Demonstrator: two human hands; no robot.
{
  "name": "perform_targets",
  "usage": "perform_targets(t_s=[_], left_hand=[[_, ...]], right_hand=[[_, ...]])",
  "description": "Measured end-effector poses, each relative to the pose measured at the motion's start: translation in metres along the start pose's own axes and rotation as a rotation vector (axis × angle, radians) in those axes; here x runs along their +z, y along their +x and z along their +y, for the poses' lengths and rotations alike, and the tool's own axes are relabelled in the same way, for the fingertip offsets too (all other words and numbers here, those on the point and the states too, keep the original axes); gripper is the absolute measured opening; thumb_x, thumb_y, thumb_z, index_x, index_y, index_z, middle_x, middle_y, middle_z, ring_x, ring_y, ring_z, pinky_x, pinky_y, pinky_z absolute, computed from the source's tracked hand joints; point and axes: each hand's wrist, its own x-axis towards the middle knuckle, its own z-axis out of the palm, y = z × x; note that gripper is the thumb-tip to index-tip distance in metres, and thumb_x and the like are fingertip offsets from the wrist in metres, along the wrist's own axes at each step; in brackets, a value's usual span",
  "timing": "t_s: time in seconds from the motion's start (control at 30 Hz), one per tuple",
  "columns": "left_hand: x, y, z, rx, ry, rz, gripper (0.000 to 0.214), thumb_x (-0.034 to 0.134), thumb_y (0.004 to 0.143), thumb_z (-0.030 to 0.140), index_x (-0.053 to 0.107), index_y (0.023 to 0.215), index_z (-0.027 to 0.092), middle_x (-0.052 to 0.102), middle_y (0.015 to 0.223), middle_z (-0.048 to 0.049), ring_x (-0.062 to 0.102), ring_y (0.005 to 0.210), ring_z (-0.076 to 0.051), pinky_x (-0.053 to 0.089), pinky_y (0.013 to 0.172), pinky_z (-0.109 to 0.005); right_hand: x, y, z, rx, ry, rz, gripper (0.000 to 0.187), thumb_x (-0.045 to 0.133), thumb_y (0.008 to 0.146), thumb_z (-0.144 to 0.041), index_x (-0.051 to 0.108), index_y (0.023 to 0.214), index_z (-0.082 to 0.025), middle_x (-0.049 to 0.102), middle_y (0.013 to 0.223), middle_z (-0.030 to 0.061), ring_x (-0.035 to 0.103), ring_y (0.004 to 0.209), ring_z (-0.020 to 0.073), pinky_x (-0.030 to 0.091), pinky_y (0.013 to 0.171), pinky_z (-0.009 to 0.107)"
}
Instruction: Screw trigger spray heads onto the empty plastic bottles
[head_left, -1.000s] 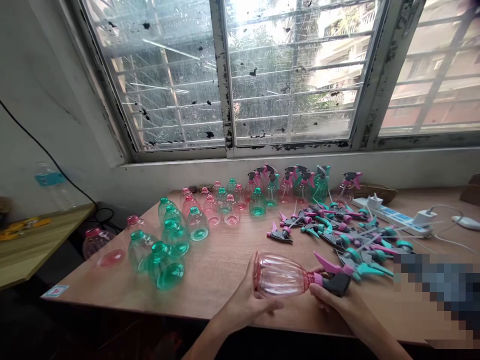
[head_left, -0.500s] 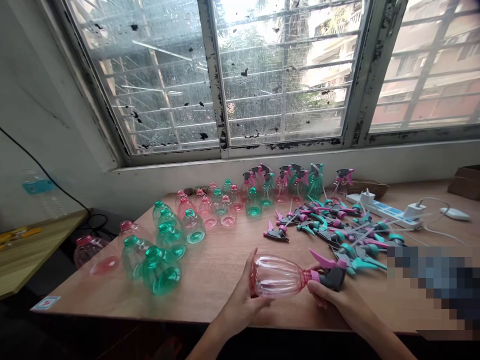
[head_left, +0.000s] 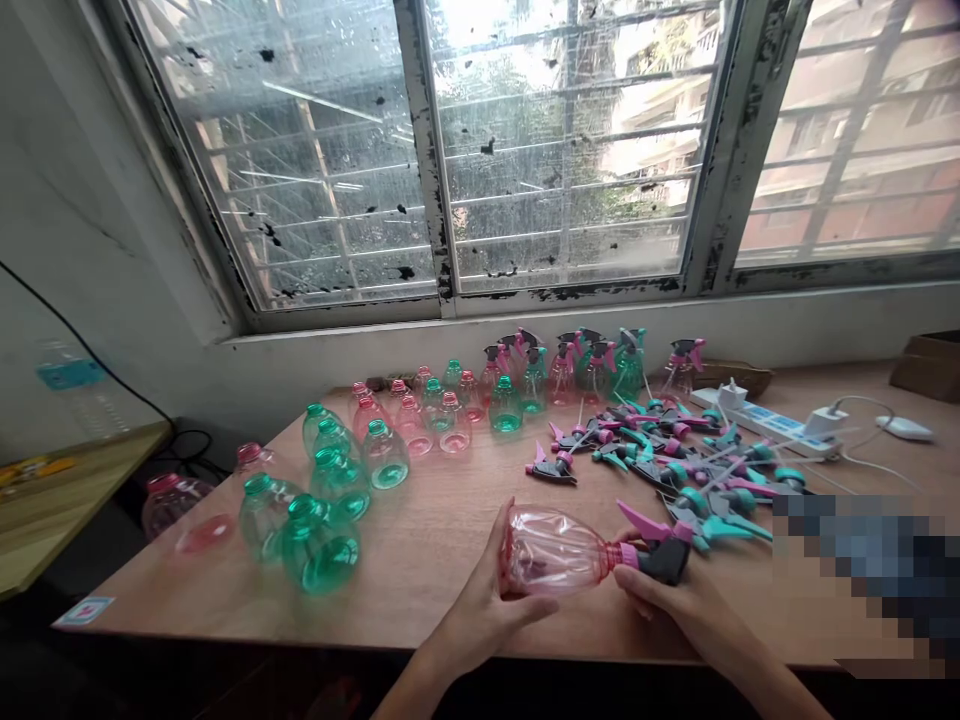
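A clear pink spray bottle (head_left: pixel 555 552) lies sideways in the air over the near part of the table, its base to the left. My left hand (head_left: pixel 495 590) is closed round the base end, thumb below. At the neck, my right hand (head_left: pixel 660 595) grips the pink collar of the black-and-pink trigger sprayer (head_left: pixel 664 550), which sits on the bottle's mouth. Some right-hand fingers are hidden behind the sprayer. Beyond it, a pile of loose trigger sprayers (head_left: pixel 667 450) in pink, teal and grey covers the table's right half.
Open green bottles (head_left: pixel 321 550) and pink bottles (head_left: pixel 415 425) stand on the left of the table (head_left: pixel 435 540). Several bottles fitted with sprayers (head_left: pixel 562 370) line the window wall. A white power strip (head_left: pixel 772 425) with cables lies at the right, near a cardboard box (head_left: pixel 930 368).
The pink bottle has turned slightly about its long axis, and my left thumb has shifted a little to the right along it. My right hand stays at the neck.
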Motion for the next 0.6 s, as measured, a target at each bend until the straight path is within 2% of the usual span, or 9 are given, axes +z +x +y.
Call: perform_targets(t_s=[0.07, 0.13, 0.27, 0.4, 0.47, 0.53, 0.6], left_hand=[[-0.0011, 0.0, -0.0053, 0.005, 0.011, 0.033, 0.113, 0.085, 0.072, 0.021, 0.014, 0.157, 0.038, 0.056, 0.138, -0.0074, 0.065, 0.095, -0.017, 0.05, 0.08, -0.027], [0.0003, 0.0001, -0.0061, 0.012, 0.032, 0.058, 0.109, 0.084, 0.072, 0.019, 0.018, 0.156, 0.039, 0.05, 0.146, -0.0084, 0.064, 0.096, -0.017, 0.049, 0.075, -0.024], [0.0044, 0.0007, -0.0016, -0.018, 0.032, 0.071, 0.117, 0.089, 0.066, 0.021, 0.017, 0.157, 0.035, 0.044, 0.152, -0.0115, 0.06, 0.114, -0.026, 0.051, 0.086, -0.03], [0.0018, 0.0029, -0.0031, 0.035, -0.015, 0.166, 0.116, 0.093, 0.062, 0.031, 0.025, 0.155, 0.032, 0.039, 0.155, -0.0139, 0.058, 0.118, -0.029, 0.052, 0.091, -0.036], [-0.0008, 0.0043, -0.005, 0.045, -0.005, 0.187, 0.11, 0.093, 0.063, 0.035, 0.031, 0.154, 0.029, 0.05, 0.146, -0.0147, 0.06, 0.112, -0.028, 0.053, 0.089, -0.037], [-0.0026, 0.0052, -0.0053, 0.035, 0.023, 0.165, 0.099, 0.09, 0.068, 0.037, 0.038, 0.151, 0.023, 0.064, 0.123, -0.0131, 0.061, 0.106, -0.028, 0.052, 0.088, -0.038], [-0.0032, 0.0055, -0.004, 0.041, 0.033, 0.139, 0.091, 0.089, 0.07, 0.036, 0.044, 0.148, 0.021, 0.067, 0.111, -0.0108, 0.062, 0.106, -0.027, 0.051, 0.091, -0.038]], right_hand=[[-0.0005, 0.001, -0.0009, -0.009, 0.011, 0.004, 0.052, 0.08, 0.071, -0.059, 0.061, 0.1, -0.021, 0.049, 0.052, -0.0072, 0.045, 0.047, 0.0132, 0.036, 0.047, 0.026], [-0.001, 0.0018, -0.0021, -0.021, 0.031, -0.002, 0.051, 0.079, 0.072, -0.06, 0.06, 0.098, -0.021, 0.049, 0.051, -0.0073, 0.044, 0.045, 0.0128, 0.035, 0.046, 0.025], [-0.0011, 0.0009, -0.0047, -0.011, 0.043, -0.006, 0.051, 0.08, 0.071, -0.06, 0.06, 0.094, -0.02, 0.051, 0.052, -0.0064, 0.044, 0.045, 0.0121, 0.035, 0.046, 0.024], [-0.0009, -0.0012, -0.0077, 0.002, 0.008, -0.02, 0.051, 0.082, 0.069, -0.057, 0.061, 0.096, -0.02, 0.051, 0.052, -0.0065, 0.044, 0.047, 0.0125, 0.039, 0.047, 0.025], [-0.001, -0.0013, -0.0088, -0.005, -0.019, -0.028, 0.051, 0.081, 0.07, -0.058, 0.061, 0.099, -0.02, 0.051, 0.052, -0.0065, 0.045, 0.048, 0.0129, 0.04, 0.047, 0.026], [-0.0015, -0.0008, -0.0094, -0.006, -0.035, -0.03, 0.052, 0.08, 0.071, -0.059, 0.061, 0.1, -0.02, 0.051, 0.052, -0.0064, 0.045, 0.048, 0.0133, 0.04, 0.047, 0.026], [-0.0023, 0.0, -0.0094, -0.007, -0.029, -0.036, 0.051, 0.079, 0.073, -0.058, 0.061, 0.101, -0.02, 0.051, 0.052, -0.0065, 0.045, 0.047, 0.0132, 0.04, 0.047, 0.026]])
